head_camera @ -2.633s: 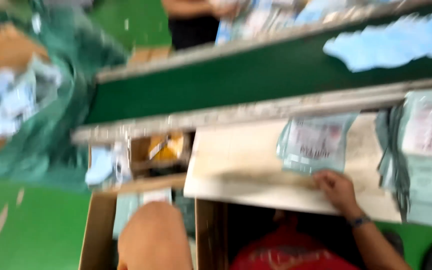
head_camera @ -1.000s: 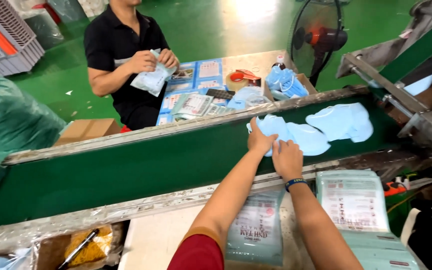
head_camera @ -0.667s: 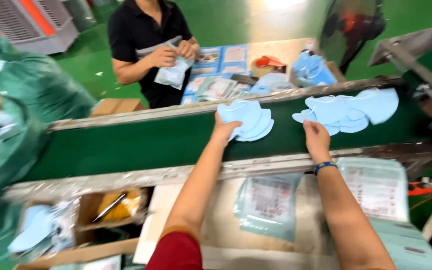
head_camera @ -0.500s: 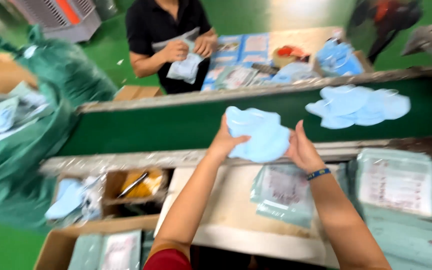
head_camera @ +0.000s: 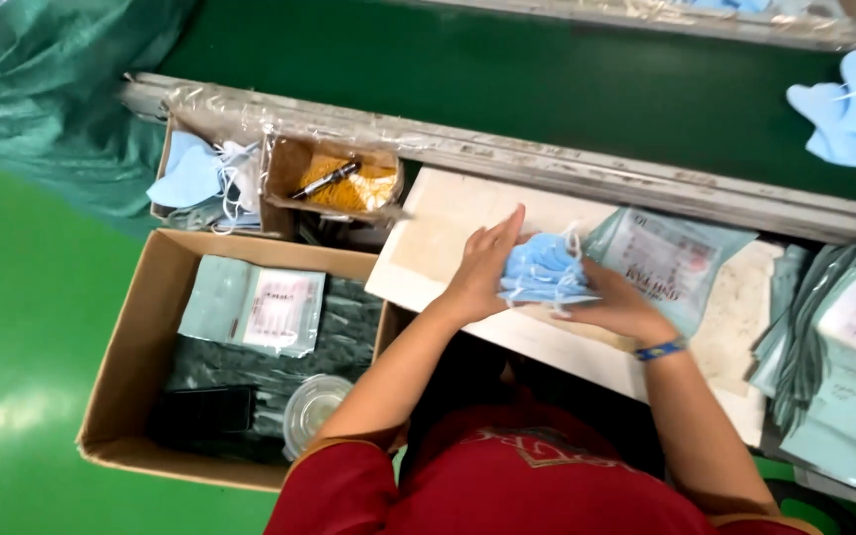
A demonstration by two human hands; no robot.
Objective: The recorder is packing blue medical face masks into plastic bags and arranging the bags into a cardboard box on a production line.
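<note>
With your left hand [head_camera: 482, 266] flat and right hand [head_camera: 614, 302] cupped around the blue face-mask stack [head_camera: 544, 270], square its edges beside the printed pouch [head_camera: 674, 260].

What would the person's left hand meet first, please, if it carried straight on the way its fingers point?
Probably the metal rail edging the green conveyor belt: the left hand points up across bare white board. Depth is unclear.
</note>
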